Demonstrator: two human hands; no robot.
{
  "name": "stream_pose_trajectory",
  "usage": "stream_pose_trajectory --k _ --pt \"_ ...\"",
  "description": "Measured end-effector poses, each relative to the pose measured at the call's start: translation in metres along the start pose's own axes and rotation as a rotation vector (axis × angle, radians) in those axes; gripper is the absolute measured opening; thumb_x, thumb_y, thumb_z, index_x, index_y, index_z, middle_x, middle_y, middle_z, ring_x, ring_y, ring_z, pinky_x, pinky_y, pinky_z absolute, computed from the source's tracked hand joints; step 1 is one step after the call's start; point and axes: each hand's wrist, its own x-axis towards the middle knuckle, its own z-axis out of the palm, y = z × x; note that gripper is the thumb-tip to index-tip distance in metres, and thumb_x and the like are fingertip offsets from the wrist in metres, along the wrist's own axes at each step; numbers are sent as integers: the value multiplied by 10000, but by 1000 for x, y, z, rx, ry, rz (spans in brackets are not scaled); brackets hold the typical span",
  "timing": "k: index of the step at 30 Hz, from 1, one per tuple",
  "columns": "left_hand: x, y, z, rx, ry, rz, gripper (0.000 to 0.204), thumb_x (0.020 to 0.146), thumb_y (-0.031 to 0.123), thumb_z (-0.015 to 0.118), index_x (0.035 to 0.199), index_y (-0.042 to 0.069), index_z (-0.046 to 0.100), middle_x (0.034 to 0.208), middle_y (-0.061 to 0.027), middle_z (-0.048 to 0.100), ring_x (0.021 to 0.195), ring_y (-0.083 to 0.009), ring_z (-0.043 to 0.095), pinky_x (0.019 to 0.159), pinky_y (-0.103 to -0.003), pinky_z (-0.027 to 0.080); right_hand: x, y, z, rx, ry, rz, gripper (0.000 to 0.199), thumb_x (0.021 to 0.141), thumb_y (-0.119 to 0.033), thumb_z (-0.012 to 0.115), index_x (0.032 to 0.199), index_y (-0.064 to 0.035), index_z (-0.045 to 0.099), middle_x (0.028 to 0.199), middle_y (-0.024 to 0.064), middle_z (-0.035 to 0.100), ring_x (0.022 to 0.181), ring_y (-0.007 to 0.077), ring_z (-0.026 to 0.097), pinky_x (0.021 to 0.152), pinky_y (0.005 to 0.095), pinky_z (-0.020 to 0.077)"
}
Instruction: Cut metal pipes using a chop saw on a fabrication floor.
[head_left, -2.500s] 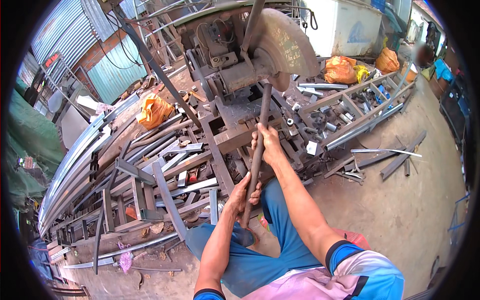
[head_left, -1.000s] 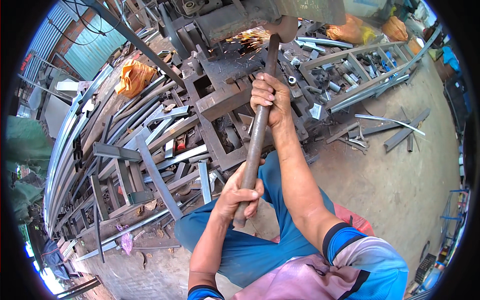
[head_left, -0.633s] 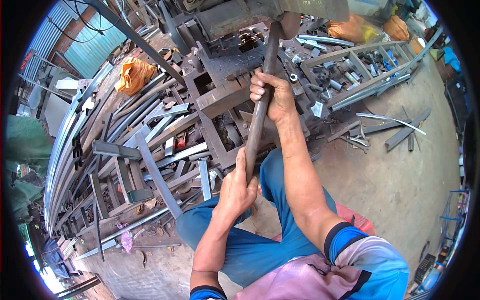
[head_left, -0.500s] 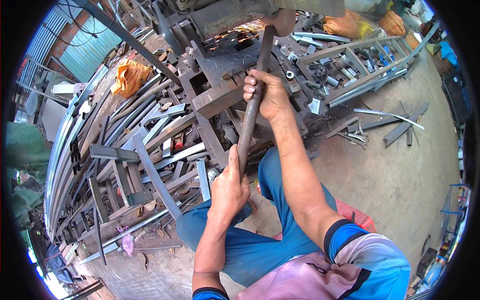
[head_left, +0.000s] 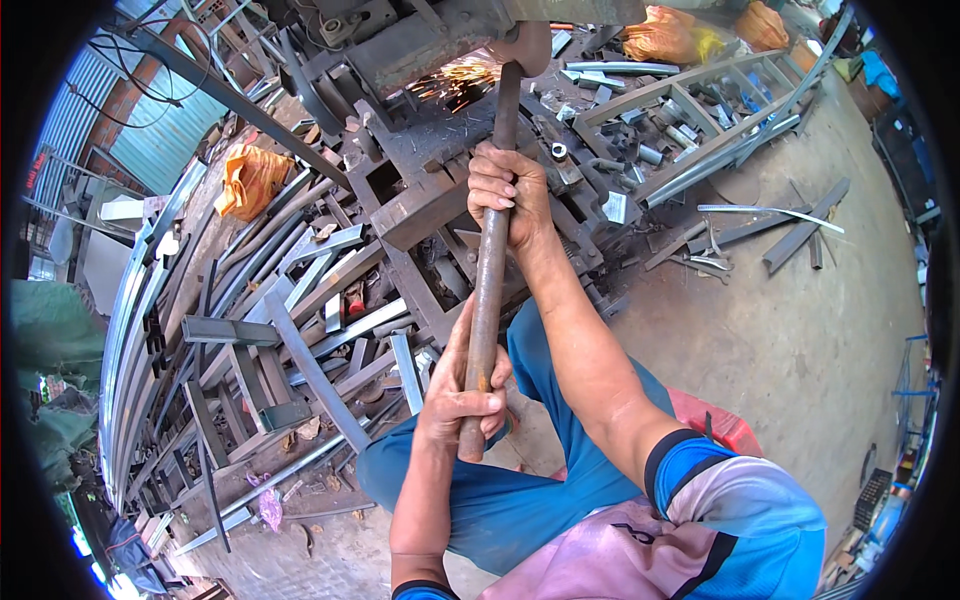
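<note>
A long rusty round steel bar [head_left: 489, 290] runs from my lap up to the cut-off saw [head_left: 440, 35] at the top of the view. My left hand [head_left: 462, 392] grips the bar's near end above my blue trousers. My right hand [head_left: 508, 192] is wrapped around the bar farther up, over the saw's steel stand [head_left: 430, 195]. Orange sparks [head_left: 455, 85] fly to the left where the bar's far end meets the saw blade. The blade itself is mostly hidden at the top edge.
Piles of grey steel angle and tube offcuts [head_left: 280, 340] lie to my left. A welded steel frame [head_left: 690, 110] lies at the upper right with loose strips [head_left: 790, 225] on the concrete floor. An orange bag [head_left: 250, 180] sits at left. A red seat [head_left: 715, 425] is under me.
The view has dropped closer to the saw stand. The bar has been pushed up to the blade and sparks now fly. Both hands keep their grip on the bar.
</note>
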Motion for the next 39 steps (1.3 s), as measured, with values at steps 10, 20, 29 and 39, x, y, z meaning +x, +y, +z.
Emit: stream_pose_trajectory --k 10,20,29,39 --pt "9 -18 2 1130 180 252 1095 742 -70 605 1680 174 96 880 -103 584 606 -203 595 535 -331 502 -2 -7 -2 -207 -19 1 191 944 -76 626 818 -105 486 622 -58 407 471 58 439 436 233 403" --pt "3 -9 1 1993 498 303 1057 729 -108 668 1647 233 269 1115 -204 654 860 -428 668 735 -512 545 4 10 8 -529 447 -126 208 947 -125 684 847 -128 501 637 -57 434 528 76 435 484 248 382" --pt "-1 14 -5 447 105 71 1078 755 47 822 1640 100 209 899 -118 545 622 -155 604 491 -261 488 0 -1 -6 -81 31 -23 149 957 -88 594 827 -57 526 600 -33 417 489 94 455 495 254 418" --pt "5 12 7 83 -10 42 1130 742 64 813 1659 166 161 889 -124 542 526 -172 565 426 -282 470 -8 -13 6 9 -197 -9 169 953 -69 559 804 -71 481 604 -12 432 509 119 496 530 262 460"
